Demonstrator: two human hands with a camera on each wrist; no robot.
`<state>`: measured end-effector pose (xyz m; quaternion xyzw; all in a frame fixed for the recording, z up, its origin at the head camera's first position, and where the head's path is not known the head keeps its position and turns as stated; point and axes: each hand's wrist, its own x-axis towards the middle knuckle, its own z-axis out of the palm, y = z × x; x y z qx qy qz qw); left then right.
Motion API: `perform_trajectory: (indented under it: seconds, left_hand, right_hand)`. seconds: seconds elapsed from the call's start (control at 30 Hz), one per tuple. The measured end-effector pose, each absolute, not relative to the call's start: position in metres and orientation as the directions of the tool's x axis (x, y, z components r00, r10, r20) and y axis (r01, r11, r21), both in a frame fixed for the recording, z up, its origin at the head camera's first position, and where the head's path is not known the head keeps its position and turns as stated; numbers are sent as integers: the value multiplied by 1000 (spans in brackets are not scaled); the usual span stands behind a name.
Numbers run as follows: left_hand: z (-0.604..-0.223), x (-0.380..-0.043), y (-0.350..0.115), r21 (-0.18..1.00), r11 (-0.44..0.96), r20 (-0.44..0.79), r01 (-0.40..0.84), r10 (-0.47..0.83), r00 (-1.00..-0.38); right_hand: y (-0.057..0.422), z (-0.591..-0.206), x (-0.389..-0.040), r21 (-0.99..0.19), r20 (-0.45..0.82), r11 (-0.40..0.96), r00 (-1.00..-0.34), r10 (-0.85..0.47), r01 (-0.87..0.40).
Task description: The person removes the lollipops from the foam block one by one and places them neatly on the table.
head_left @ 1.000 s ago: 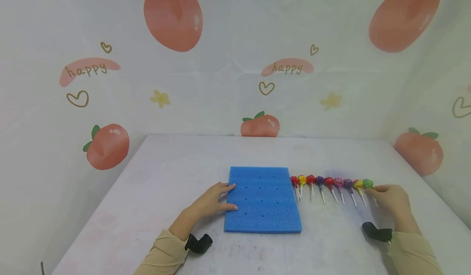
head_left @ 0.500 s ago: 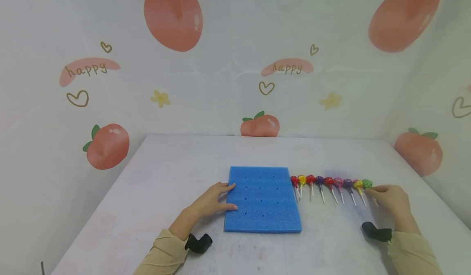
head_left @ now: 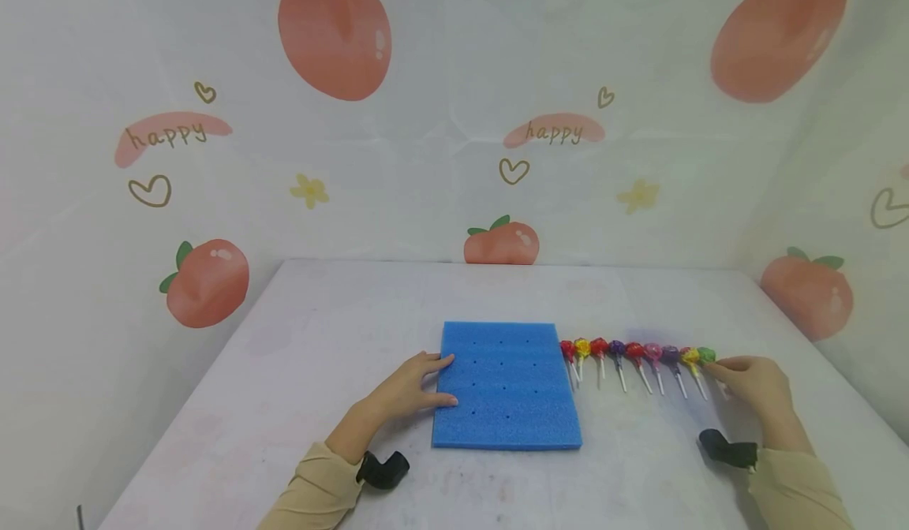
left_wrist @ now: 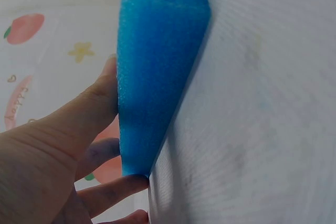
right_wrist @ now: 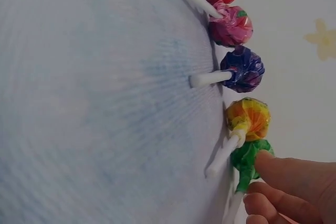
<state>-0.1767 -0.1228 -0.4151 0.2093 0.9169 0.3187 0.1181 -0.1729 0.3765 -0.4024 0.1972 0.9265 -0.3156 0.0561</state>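
Note:
In the head view a blue foam board (head_left: 507,380) with several small holes lies flat on the table. My left hand (head_left: 406,386) rests on its left edge, thumb and a finger on the top, fingers spread and fairly straight; the left wrist view shows fingers (left_wrist: 113,192) against the board's side. Right of the board, wrapped lollipops lie in a row. My right hand (head_left: 756,384) pinches the green lollipop (right_wrist: 247,158) at the row's right end. It touches the yellow lollipop (right_wrist: 249,119) beside it. Its stick is partly hidden by my fingers.
Further along the row lie a dark purple lollipop (head_left: 670,355), a pink lollipop (head_left: 652,351) and a red lollipop (head_left: 599,346), among others. The row's left end meets the board's right edge. A printed backdrop (head_left: 426,159) rises behind the white table (head_left: 355,301).
The green lollipop has shifted very slightly left, closer to the yellow one, with my right hand on it. My left hand and the foam board have stayed put.

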Motion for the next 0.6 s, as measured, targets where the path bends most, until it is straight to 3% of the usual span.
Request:
perform_trajectory:
  seconds: [0.27,0.6]
  left_hand:
    - [-415,-177,-124,632,709,-85,312,464,-882]
    - [-415,-178,-126,608,716,-73,342,479,-875]
  right_hand:
    - [366,-393,-172,-587,-170,699,-907,385,407]
    - [327,-375,-179,-634,16,745,-960,280,206]
